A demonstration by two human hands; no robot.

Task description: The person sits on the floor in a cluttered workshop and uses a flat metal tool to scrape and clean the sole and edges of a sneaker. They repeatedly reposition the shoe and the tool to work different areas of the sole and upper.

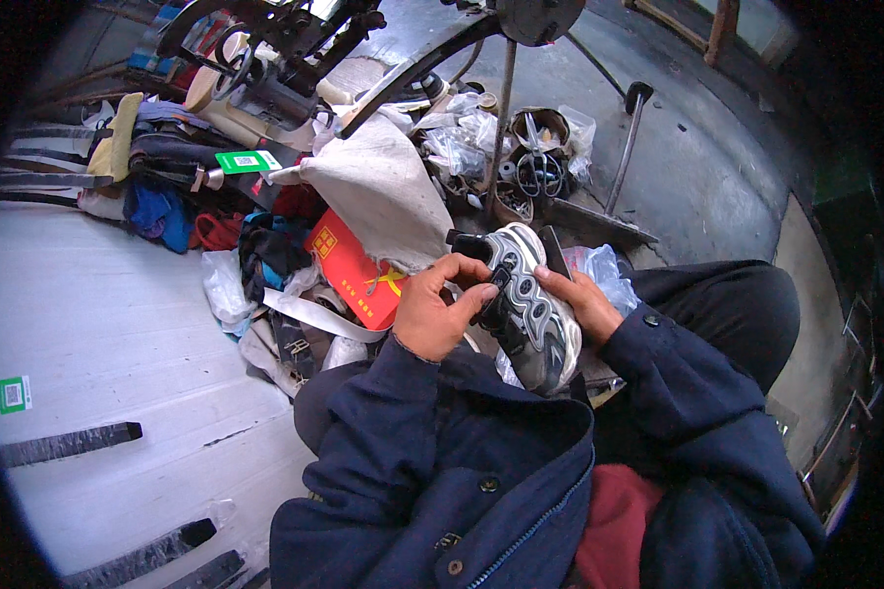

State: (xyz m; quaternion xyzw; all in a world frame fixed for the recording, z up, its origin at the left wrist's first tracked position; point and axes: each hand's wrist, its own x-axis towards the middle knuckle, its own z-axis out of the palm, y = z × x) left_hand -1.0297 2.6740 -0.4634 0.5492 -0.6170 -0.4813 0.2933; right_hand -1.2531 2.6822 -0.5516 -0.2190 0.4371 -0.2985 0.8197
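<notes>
A grey, white and black sports shoe (543,312) is held over my lap, tilted on its side with its patterned side up. My right hand (587,302) grips it from the right, the thumb lying on its edge. On the other side, my left hand (434,306) pinches a black strap (502,276) of the shoe between thumb and forefinger. Another dark strap end sticks out at the shoe's far end. The fingers of my right hand under the shoe are hidden.
A dark metal machine with a handwheel (234,74) stands ahead. A pale cloth (378,187) and a red printed box (354,273) lie left of the shoe amid scraps and bags. Tins of small parts (540,133) stand beyond; a metal stand (619,162) is at right.
</notes>
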